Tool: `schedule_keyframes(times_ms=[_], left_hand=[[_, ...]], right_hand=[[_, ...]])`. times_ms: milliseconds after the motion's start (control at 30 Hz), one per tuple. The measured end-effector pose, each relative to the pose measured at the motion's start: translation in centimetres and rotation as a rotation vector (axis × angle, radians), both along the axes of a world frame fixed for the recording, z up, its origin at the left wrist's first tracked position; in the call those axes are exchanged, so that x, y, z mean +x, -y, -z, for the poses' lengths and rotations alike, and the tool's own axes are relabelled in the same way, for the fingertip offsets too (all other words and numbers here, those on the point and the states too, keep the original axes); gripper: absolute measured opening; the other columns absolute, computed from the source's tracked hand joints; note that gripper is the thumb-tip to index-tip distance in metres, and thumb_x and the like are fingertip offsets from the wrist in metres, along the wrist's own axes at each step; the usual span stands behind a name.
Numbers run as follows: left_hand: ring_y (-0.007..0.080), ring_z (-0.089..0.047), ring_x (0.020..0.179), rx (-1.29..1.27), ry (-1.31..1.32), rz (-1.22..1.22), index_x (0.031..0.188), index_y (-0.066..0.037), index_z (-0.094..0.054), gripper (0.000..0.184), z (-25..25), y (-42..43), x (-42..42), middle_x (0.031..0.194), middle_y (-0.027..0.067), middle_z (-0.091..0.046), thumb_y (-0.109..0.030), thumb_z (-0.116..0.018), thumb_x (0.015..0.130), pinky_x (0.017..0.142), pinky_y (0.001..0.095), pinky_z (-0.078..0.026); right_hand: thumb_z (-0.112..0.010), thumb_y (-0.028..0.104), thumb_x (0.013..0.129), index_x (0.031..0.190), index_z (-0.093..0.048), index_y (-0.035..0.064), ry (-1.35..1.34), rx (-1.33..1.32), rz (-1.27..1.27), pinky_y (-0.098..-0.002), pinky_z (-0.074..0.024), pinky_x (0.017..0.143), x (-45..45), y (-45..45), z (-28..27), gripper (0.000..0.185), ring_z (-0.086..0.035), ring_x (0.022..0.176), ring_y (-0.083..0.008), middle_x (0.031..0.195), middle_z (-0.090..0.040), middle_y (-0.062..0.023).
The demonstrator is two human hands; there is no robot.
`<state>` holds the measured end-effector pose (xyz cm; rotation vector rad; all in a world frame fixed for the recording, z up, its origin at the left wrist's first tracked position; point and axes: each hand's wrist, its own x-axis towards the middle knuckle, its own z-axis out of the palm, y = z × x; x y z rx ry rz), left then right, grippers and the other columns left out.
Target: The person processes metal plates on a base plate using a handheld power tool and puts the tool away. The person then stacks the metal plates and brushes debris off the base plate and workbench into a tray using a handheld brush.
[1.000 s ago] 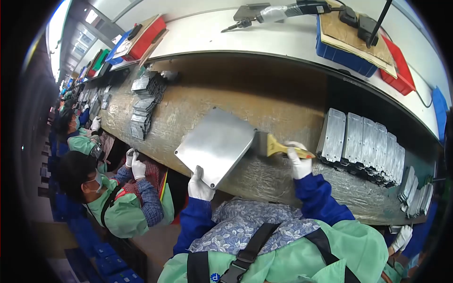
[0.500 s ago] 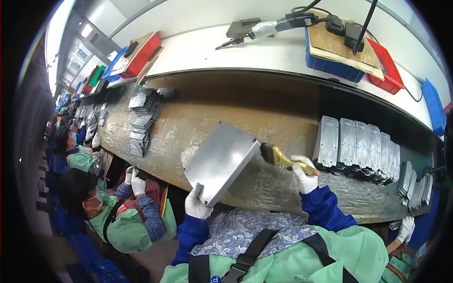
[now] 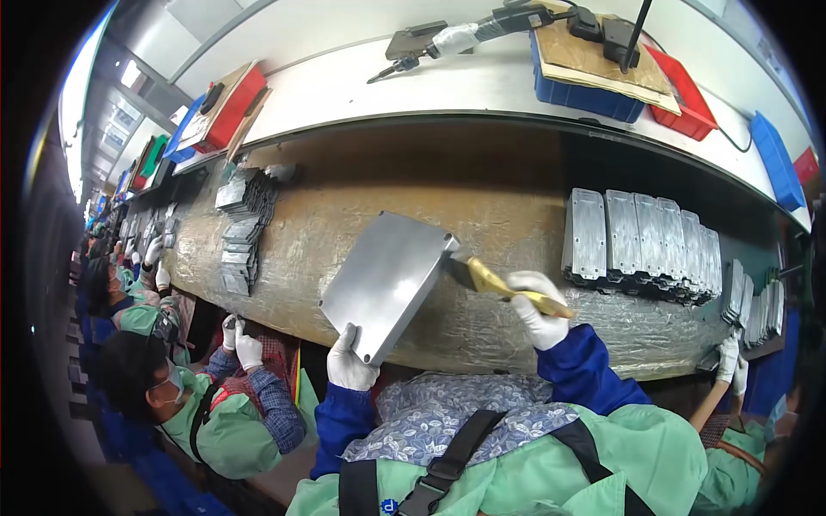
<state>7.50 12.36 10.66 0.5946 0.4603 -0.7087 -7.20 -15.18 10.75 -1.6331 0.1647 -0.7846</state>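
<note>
A square silver metal cover (image 3: 387,279) is tilted above the bench, its side wall turned to the right. My left hand (image 3: 351,361), in a white glove, grips its lower corner with the thumb on top. My right hand (image 3: 540,310), also gloved, is closed round the yellow handle of a brush (image 3: 495,285). The dark bristles are at the cover's right edge, near its upper right corner; whether they touch it is hard to tell. The palm side of my left hand is hidden under the cover.
Metal parts stand in rows (image 3: 637,241) at the right and in stacks (image 3: 245,224) at the left. A powered screwdriver (image 3: 465,39) lies on the shelf (image 3: 327,82) beside a blue bin (image 3: 585,96). Co-workers sit at the left (image 3: 206,413) and right (image 3: 731,464).
The cover was first turned face up, then tilted, and its side wall now shows. The brush has shifted a little along its right edge. The right co-worker's hands have come up to the bench.
</note>
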Motion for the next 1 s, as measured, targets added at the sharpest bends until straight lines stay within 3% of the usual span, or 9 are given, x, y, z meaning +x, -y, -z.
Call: schedule_keyframes(times_ms=[133, 167, 300, 333, 533, 600, 667, 867, 1000], left_hand=[[0.0300, -0.058, 0.102, -0.080, 0.100, 0.001, 0.120, -0.003, -0.045, 0.034, 0.1, -0.7, 0.5, 0.119, 0.0145, -0.054, -0.012, -0.051, 0.088, 0.061, 0.0347, -0.057], [0.0301, -0.057, 0.104, -0.111, 0.134, -0.006, 0.122, -0.003, -0.044, 0.036, 0.1, -1.2, 1.1, 0.120, 0.0144, -0.053, -0.012, -0.051, 0.087, 0.067, 0.0371, -0.056], [0.0296, -0.055, 0.107, -0.111, 0.203, -0.038, 0.122, -0.003, -0.045, 0.039, -2.3, -1.3, 4.7, 0.120, 0.0133, -0.053, -0.015, -0.054, 0.086, 0.082, 0.0413, -0.053], [0.0290, -0.055, 0.106, -0.003, 0.272, -0.132, 0.119, -0.003, -0.048, 0.036, -5.4, 1.0, 4.9, 0.119, 0.0125, -0.053, -0.017, -0.055, 0.087, 0.080, 0.0396, -0.054], [0.0261, -0.054, 0.106, -0.241, 0.564, -0.082, 0.120, -0.003, -0.045, 0.035, -6.7, 5.0, 16.7, 0.116, 0.0112, -0.054, -0.014, -0.054, 0.089, 0.084, 0.0412, -0.050], [0.0250, -0.054, 0.103, -0.262, 0.562, -0.128, 0.115, -0.003, -0.047, 0.031, -5.4, 6.7, 21.7, 0.112, 0.0102, -0.055, -0.006, -0.057, 0.086, 0.087, 0.0420, -0.047], [0.0260, -0.056, 0.103, -0.198, 0.581, -0.216, 0.113, -0.006, -0.051, 0.027, -5.3, 9.1, 24.1, 0.109, 0.0093, -0.059, -0.012, -0.056, 0.087, 0.085, 0.0456, -0.047], [0.0219, -0.056, 0.092, -0.118, 0.518, -0.206, 0.103, -0.009, -0.051, 0.016, -6.4, 13.6, 27.3, 0.101, 0.0061, -0.058, -0.012, -0.054, 0.088, 0.075, 0.0379, -0.046], [0.0240, -0.052, 0.097, -0.077, 0.573, -0.085, 0.110, -0.004, -0.050, 0.027, -4.4, 14.2, 30.0, 0.110, 0.0101, -0.054, -0.023, -0.054, 0.090, 0.084, 0.0395, -0.044]], right_hand=[[-0.064, 0.008, 0.083, 0.100, -0.060, 0.0011, -0.090, 0.256, 0.347, -0.0275, -0.0438, 0.083, 1.8, 0.4, 4.3, 0.019, -0.056, 0.094, -0.0161, 0.100, -0.060, -0.0084], [-0.063, 0.009, 0.084, 0.102, -0.060, 0.0012, -0.039, 0.395, 0.335, -0.0259, -0.0435, 0.083, 1.8, 0.7, 5.1, 0.020, -0.056, 0.093, -0.0138, 0.100, -0.061, -0.0063], [-0.062, 0.008, 0.085, 0.104, -0.059, 0.0024, -0.197, 0.379, 0.253, -0.0242, -0.0455, 0.079, -0.7, 0.9, 7.0, 0.020, -0.057, 0.090, -0.0116, 0.100, -0.061, -0.0052], [-0.062, 0.008, 0.085, 0.103, -0.059, 0.0027, -0.232, 0.400, 0.241, -0.0240, -0.0457, 0.078, -1.2, 0.3, 6.3, 0.020, -0.057, 0.089, -0.0114, 0.100, -0.061, -0.0053], [-0.064, 0.009, 0.083, 0.100, -0.061, 0.0017, -0.225, 0.364, 0.287, -0.0246, -0.0455, 0.077, -2.5, -3.1, 7.9, 0.018, -0.057, 0.088, -0.0127, 0.098, -0.060, -0.0060], [-0.064, 0.010, 0.083, 0.099, -0.061, 0.0014, -0.237, 0.372, 0.269, -0.0252, -0.0449, 0.078, -3.1, -4.3, 5.4, 0.019, -0.057, 0.089, -0.0135, 0.097, -0.061, -0.0065], [-0.065, 0.011, 0.082, 0.098, -0.062, 0.0011, -0.239, 0.249, 0.329, -0.0283, -0.0444, 0.079, -4.0, -4.8, 5.2, 0.019, -0.057, 0.090, -0.0159, 0.094, -0.061, -0.0076], [-0.065, 0.012, 0.082, 0.097, -0.062, 0.0016, -0.226, 0.362, 0.502, -0.0280, -0.0451, 0.079, -8.0, -7.4, 6.3, 0.019, -0.058, 0.088, -0.0163, 0.093, -0.062, -0.0084], [-0.065, 0.013, 0.082, 0.098, -0.062, 0.0022, -0.302, 0.422, 0.528, -0.0273, -0.0452, 0.079, -9.4, -8.7, 4.7, 0.019, -0.058, 0.091, -0.0150, 0.096, -0.061, -0.0081]])
